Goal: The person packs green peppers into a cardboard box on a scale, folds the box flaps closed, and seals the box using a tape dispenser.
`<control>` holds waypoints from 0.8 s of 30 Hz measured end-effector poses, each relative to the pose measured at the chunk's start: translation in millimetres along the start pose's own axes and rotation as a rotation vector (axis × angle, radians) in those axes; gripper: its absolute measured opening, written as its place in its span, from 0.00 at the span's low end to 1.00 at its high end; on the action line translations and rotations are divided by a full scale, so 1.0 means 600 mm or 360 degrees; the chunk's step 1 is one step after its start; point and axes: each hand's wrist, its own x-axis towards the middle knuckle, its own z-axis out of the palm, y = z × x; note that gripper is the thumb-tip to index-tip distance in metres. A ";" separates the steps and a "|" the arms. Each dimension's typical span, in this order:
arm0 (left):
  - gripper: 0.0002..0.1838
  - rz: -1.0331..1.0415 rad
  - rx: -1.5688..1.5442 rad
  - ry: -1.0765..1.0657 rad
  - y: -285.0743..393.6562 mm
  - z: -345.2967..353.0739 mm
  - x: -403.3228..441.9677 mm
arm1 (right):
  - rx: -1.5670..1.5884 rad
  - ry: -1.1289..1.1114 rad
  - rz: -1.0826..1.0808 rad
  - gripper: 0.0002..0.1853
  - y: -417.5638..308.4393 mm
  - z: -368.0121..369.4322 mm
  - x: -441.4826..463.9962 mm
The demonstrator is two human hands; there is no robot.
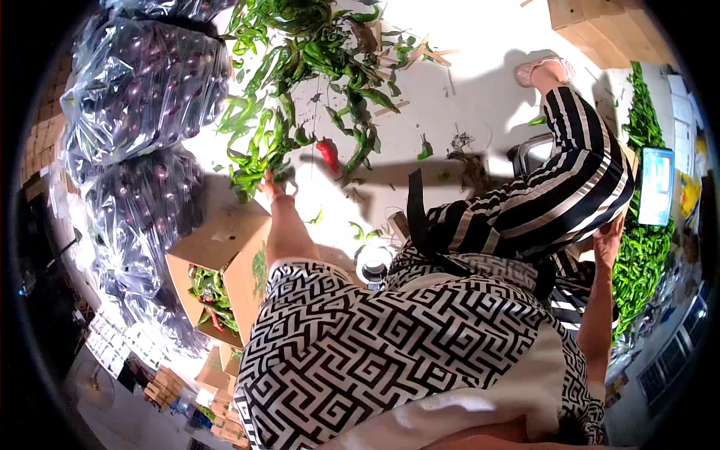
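Green peppers (300,60) lie in a loose pile on the pale floor, running from the top centre down to the left. At the pile's lower end my left hand (276,187) touches the peppers, its fingers partly hidden among them. A red pepper (328,155) lies to the right of that hand. My right hand (607,241) is at the right, beside my striped trouser leg and near a long heap of green peppers (643,262). Its fingers are mostly hidden, and whether it holds anything does not show.
Clear plastic bags (142,90) of dark round produce stand at the left. An open cardboard box (225,247) with peppers and leaves is below my left forearm. Another cardboard box (600,34) is at the top right. A white roll (373,262) sits near my lap.
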 end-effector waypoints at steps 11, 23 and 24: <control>0.27 0.0946 -0.0317 -0.0328 0.102 0.083 0.153 | -0.0073 -0.0009 -0.0010 0.60 -0.094 -0.048 -0.003; 0.35 0.0344 0.0420 -0.1038 0.093 0.201 0.094 | -0.0154 -0.0045 0.0040 0.60 -0.072 -0.050 0.001; 0.36 0.0408 0.0238 -0.1255 0.076 0.221 0.108 | -0.0163 -0.0047 0.0052 0.60 -0.071 -0.047 0.000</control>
